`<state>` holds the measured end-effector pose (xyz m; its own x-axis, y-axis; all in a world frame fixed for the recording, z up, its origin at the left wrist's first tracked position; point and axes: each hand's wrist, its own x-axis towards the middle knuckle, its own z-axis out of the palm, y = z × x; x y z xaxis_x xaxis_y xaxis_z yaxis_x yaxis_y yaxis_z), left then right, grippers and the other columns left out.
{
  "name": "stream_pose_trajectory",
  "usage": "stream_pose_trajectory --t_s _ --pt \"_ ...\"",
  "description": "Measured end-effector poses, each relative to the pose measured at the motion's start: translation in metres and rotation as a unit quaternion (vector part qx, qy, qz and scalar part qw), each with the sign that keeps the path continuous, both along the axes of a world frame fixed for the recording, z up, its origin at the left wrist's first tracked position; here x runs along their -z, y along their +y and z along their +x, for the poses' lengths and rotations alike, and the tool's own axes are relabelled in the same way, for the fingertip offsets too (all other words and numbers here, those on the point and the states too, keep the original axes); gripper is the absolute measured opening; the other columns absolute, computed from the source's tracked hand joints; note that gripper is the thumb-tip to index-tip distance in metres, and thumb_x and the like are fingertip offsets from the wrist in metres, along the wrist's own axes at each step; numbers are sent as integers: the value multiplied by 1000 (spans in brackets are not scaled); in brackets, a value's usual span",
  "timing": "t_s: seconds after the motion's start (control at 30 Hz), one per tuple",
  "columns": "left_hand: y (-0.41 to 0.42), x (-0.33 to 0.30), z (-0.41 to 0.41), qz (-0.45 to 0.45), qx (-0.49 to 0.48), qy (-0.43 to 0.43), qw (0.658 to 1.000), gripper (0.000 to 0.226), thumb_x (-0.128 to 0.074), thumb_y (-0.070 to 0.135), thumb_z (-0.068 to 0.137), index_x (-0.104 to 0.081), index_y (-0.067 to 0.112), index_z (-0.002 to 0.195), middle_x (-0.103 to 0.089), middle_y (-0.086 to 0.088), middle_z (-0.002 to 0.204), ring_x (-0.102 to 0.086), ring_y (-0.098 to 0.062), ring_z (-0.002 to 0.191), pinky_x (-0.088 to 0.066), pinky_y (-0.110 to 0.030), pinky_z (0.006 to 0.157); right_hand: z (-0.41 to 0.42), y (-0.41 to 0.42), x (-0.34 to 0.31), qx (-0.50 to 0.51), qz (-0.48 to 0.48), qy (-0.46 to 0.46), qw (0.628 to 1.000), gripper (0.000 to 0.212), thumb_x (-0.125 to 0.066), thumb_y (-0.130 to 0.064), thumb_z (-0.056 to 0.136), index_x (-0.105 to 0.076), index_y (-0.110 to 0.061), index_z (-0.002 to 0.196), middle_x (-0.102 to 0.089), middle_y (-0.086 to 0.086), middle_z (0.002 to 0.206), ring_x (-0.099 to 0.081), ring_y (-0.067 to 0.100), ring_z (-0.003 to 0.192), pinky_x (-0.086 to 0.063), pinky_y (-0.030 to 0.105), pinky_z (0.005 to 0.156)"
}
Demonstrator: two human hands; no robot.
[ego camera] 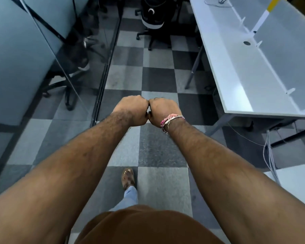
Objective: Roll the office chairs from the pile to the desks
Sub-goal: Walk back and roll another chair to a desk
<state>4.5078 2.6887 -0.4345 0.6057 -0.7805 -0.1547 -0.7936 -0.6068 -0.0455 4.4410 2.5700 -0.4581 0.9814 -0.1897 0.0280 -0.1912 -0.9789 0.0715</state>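
Office chair (152, 18) stands ahead in the aisle, just beside the white desk (236, 67); neither hand holds anything.
Desk top carries only a cable (217, 1) at its far end; no containers are in view. Left hand (133, 110) and right hand (163, 110) are clenched, knuckles touching, well short of the chair. Judgement: walk up, grip the backrest with both hands, and steer the castors clear of the desk leg (195, 66).
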Motion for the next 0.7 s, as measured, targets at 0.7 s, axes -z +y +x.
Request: stream_pose_trajectory --t_s 0.7 --pt "-323 7 484 29 12 28 999 31 -61 37 94 -68 17 117 -70 -6 110 -70 -31 99 -59 -43 81 481 -318 21 2 22 2 1000 25 -57 -35 90 -60 -17 108 -68 2 103 -65 26 94 -37 32 62"
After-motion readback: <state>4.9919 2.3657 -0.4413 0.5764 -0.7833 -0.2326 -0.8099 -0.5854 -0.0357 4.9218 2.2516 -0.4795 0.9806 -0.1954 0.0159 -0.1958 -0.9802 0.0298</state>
